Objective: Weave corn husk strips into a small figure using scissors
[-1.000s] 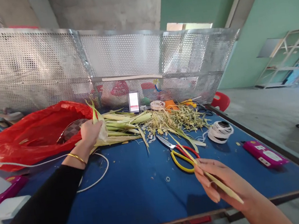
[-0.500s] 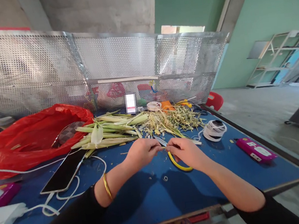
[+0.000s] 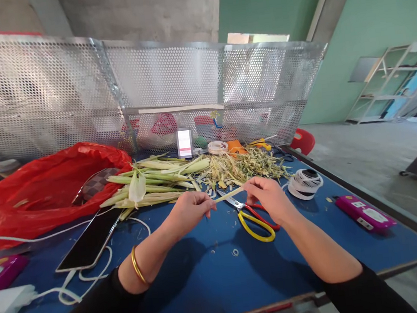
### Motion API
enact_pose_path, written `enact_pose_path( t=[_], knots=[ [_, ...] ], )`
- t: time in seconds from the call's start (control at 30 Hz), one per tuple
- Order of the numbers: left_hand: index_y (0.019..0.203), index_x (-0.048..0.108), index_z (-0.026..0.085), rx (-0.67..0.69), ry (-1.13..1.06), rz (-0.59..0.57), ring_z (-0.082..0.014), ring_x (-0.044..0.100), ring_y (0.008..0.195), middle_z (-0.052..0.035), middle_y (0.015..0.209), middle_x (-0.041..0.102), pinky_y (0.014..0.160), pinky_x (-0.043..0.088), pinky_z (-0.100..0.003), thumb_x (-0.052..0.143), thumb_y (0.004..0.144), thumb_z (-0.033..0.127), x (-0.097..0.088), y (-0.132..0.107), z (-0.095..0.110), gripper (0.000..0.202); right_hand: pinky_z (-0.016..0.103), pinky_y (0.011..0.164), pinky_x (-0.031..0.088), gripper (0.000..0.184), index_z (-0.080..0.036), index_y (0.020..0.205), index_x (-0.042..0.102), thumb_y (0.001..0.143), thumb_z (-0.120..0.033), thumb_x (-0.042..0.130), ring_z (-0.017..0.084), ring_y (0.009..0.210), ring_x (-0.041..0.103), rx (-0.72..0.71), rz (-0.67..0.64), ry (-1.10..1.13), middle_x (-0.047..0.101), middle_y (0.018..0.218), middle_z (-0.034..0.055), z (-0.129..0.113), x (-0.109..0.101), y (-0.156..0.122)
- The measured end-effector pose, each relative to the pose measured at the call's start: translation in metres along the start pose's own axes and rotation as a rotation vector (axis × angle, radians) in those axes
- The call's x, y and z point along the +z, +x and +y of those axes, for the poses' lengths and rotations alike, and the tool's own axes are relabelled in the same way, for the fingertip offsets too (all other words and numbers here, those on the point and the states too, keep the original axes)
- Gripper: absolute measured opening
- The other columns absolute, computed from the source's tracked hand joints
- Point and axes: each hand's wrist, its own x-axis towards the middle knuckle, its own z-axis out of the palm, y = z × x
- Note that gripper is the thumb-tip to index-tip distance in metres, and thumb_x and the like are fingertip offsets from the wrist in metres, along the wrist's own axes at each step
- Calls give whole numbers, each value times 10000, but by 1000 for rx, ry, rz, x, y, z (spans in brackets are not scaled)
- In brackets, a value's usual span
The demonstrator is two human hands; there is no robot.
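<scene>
A thin pale yellow-green plant strip (image 3: 229, 195) is stretched between my two hands above the table. My left hand (image 3: 192, 211) pinches its left end. The other end sits between the fingertips of my right hand (image 3: 265, 195). Beneath the strip and partly behind my right hand lie scissors (image 3: 256, 226) with one yellow and one red handle. Just behind my hands are long green leafy stalks (image 3: 158, 180) on the left and a heap of shredded plant bits (image 3: 241, 165) on the right.
A red plastic bag (image 3: 47, 195) and a dark-screened phone (image 3: 90, 240) with white cables lie at left. Right of my hands stand a spool of white cord (image 3: 305, 184) and a purple packet (image 3: 363, 214). A perforated metal screen (image 3: 169, 75) borders the blue table (image 3: 208, 287) at the back.
My hands have moved apart, and a longer piece of the strip shows between them. More of the scissors, including the red handle, has come into sight. The view has shifted slightly.
</scene>
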Motion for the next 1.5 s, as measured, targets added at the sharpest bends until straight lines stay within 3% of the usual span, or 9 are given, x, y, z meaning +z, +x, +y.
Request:
enact_pose_path(
  t=[0.2,0.33,0.4,0.47,0.6,0.77,0.97,1.2,1.5],
  knots=[
    [610,650,147,-98,-80,58,-61,341,406,35,469,506,426,239,-196,609,671,390,-23,-1,-6,254,267,503,432,357,-181,575,509,715,-479,647,117,450,498,-11,46,87,507,490,-26,4,-8,27],
    [627,646,147,-168,-160,113,-54,338,403,36,482,514,409,211,-186,626,641,425,-31,2,-13,279,319,632,477,311,-181,735,593,734,-491,607,171,609,588,-63,132,22,611,652,31,13,-21,36],
    [631,643,143,-173,-182,136,-51,335,400,37,484,513,408,209,-185,627,636,433,-30,5,-16,291,366,785,470,409,-196,1024,616,687,-421,670,240,882,622,-109,22,-197,665,951,86,18,-22,29],
    [629,636,140,-177,-193,151,-50,337,397,39,481,510,409,214,-188,627,637,442,-28,7,-19,302,388,876,431,608,-234,1278,480,710,-360,656,271,1072,563,-157,-102,-538,596,1188,104,22,-21,17],
    [635,626,142,-198,-202,169,-49,345,398,44,486,511,415,217,-193,621,648,439,-26,9,-23,297,350,747,445,484,-164,1269,492,796,-263,520,274,945,609,-108,-226,-1075,617,1087,143,28,-18,-10],
    [647,636,142,-196,-223,185,-44,342,403,47,497,512,423,224,-185,615,655,378,-23,8,-24,237,303,674,407,649,-118,1342,408,702,-120,514,265,878,615,-99,-344,-1227,619,1025,165,34,-14,-19],
    [637,642,134,-156,-215,254,-47,360,408,40,496,525,428,252,-184,612,656,359,-19,10,-28,228,329,703,412,698,-158,1366,404,683,-134,544,279,898,616,43,-302,-1000,658,1026,146,40,-17,-13],
    [652,649,143,-142,-226,335,-51,370,408,40,506,538,415,249,-184,616,669,372,-20,14,-36,232,278,548,421,592,-227,1252,465,687,-277,634,116,567,503,183,-272,124,519,788,-14,36,-18,-27],
    [652,648,153,-118,-207,341,-57,380,412,42,512,542,423,263,-190,615,676,394,-20,16,-45,244,219,509,335,543,-239,1129,502,624,-279,698,85,580,430,212,-272,198,502,768,-34,27,1,-27]
  ],
)
